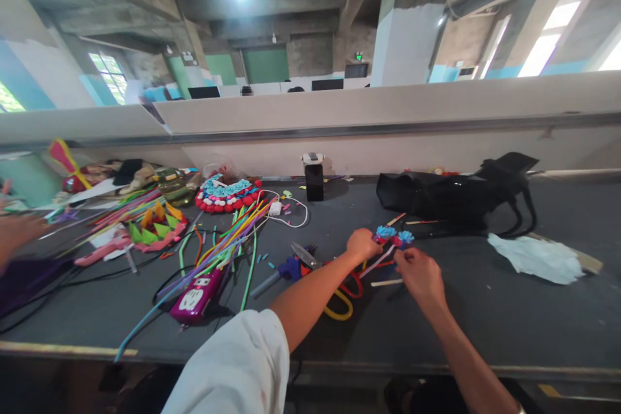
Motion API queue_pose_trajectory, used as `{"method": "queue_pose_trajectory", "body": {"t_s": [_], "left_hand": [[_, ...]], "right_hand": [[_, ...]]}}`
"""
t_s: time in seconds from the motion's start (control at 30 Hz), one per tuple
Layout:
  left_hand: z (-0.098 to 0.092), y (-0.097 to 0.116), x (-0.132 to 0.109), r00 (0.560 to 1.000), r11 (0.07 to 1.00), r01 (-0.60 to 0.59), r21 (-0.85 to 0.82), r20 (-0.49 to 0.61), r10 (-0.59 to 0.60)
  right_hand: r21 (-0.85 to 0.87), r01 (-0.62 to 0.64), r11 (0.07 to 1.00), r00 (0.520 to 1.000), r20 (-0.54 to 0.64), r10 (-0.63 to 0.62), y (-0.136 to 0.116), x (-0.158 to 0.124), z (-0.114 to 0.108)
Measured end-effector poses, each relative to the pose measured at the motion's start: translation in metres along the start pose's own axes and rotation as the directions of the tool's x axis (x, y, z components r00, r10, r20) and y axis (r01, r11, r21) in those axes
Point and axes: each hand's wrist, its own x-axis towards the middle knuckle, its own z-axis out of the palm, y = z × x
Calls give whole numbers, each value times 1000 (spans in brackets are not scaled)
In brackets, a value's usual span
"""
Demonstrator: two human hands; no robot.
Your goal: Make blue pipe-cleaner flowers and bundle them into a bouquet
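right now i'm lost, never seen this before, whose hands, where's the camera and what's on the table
No machine here: just a person's bare left hand and right hand, seen by one camera worn on the head, looking forward and down. Both appear to hold a small blue-and-pinkish-red craft piece, partly hidden. On the dark grey tabletop lie a bundle of thin, multicoloured craft stems, a glossy magenta box with white markings, a limp black bag and a crumpled pale sheet. A black, phone-like rectangle stands near the back. Another person's blurred hand shows at the left edge.
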Motion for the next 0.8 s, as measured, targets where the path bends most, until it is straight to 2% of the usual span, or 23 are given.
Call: {"method": "queue_pose_trajectory", "body": {"t_s": [0.1, 0.27, 0.3, 0.33, 0.4, 0.5, 0.63, 0.8], "left_hand": [[-15, 3, -9, 999, 985, 2, -170, 37, 5], [-65, 3, -44, 995, 894, -39, -446, 68, 78], [-75, 2, -53, 994, 865, -48, -500, 59, 89], [-84, -1, -61, 992, 779, -48, -625, 62, 111], [-97, -6, -75, 991, 651, -58, -757, 36, 130], [-108, -13, -85, 993, 569, -105, -816, -52, 108], [-117, -22, -83, 991, 546, -136, -826, -112, 78], [-126, -33, -78, 987, 560, -143, -816, -161, 18]], "right_hand": [[90, 35, 995, 997, -70, -29, -5, -5, 3], [329, 203, 922, 973, -177, -151, -30, -24, 5], [367, 225, 902, 970, -172, -172, -38, -27, 6], [395, 246, 885, 967, -160, -197, -48, -30, 7], [437, 299, 848, 954, -140, -265, -67, -33, 12], [462, 392, 796, 917, -131, -376, -96, -31, 26], [453, 478, 753, 872, -143, -468, -125, -24, 51], [512, 460, 725, 875, -124, -468, -136, -20, 79]]}}
